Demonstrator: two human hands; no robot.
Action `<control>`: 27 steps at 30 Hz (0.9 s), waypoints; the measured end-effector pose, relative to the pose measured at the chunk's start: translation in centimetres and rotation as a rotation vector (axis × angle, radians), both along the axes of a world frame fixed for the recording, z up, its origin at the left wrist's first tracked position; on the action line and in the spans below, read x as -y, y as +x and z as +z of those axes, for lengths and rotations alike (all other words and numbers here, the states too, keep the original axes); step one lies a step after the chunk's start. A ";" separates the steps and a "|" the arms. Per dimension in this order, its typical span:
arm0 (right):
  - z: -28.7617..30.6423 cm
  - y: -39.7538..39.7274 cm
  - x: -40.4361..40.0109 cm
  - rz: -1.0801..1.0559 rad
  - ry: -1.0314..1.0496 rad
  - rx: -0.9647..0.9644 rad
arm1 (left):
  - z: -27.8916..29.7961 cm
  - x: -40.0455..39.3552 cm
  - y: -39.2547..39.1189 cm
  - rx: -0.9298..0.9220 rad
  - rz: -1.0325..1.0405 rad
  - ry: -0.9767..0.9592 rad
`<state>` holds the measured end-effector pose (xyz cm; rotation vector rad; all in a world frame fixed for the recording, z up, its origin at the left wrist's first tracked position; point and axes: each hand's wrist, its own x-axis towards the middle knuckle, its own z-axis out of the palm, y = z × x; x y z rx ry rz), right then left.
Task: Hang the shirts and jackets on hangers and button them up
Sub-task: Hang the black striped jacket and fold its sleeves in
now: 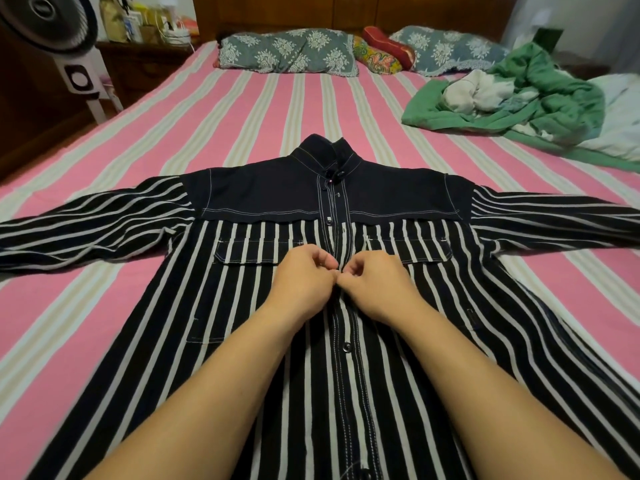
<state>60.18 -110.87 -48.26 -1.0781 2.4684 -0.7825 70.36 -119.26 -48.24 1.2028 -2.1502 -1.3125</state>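
Both our hands meet at the middle of the navy shirt with white stripes and a plain dark yoke (322, 209), which lies face up and spread flat on the pink and white striped bed sheet (242, 109), sleeves stretched out to either side. Our left hand (304, 277) and right hand (375, 282) have their fingers curled in, thumbs and fingertips pinching the two edges of the shirt's front placket (341, 233) just below its chest pockets, and the two hands touch at the knuckles. What sits between the fingertips is hidden, so we cannot tell whether a button is already partly through its hole.

To do this step well, we judge it best to hold the buttonhole edge taut with one hand, tilt the button on its edge with the other, and push it through, then smooth the placket flat (a skipped hole would skew the whole front). Nearer us on the placket a dark round button (346, 347) looks fastened; farther up, toward the shirt's collar, another small button (328, 221) shows and the top of the placket seems closed.

Beyond the shirt, to its far right, lies a heap of green and white crumpled clothing (519, 95); past the collar two grey floral pillows (287, 51) rest at the head of the bed. No hanger is in sight.
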 end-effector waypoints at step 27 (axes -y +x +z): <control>1.7 -6.9 9.1 -0.009 0.199 -0.086 | 1.9 4.8 -1.2 0.596 -0.200 -0.253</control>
